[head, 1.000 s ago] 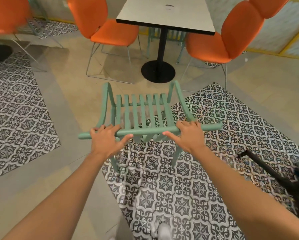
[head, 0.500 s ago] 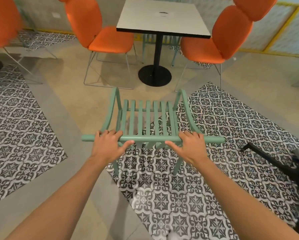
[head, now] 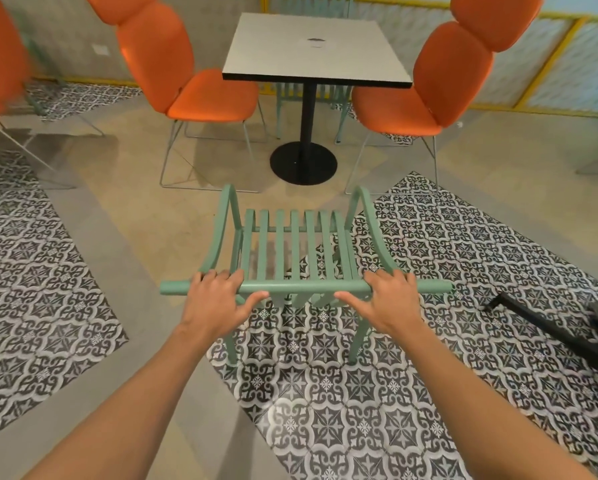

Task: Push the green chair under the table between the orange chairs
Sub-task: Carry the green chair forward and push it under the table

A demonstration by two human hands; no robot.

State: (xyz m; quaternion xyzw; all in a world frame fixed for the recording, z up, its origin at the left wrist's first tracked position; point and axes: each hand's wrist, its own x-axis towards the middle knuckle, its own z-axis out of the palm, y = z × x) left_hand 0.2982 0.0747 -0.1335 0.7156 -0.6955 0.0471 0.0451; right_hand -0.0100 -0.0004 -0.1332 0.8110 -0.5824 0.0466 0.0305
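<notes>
Under both hands (head: 218,303) (head: 391,303): green chair (head: 292,251) top rail, gripped.

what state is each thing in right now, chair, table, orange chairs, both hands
green chair: upright on the floor, short of the table, not yet under it
table: upright, top bare but for a small dark mark
left orange chair: upright, empty
right orange chair: upright, empty
left hand: grip shut on the chair's top rail
right hand: grip shut on the same rail

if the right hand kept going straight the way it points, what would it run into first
Probably the right hand would meet the green chair first, its own armrest and slatted seat; beyond lies the table base, though depth is unclear.
</notes>
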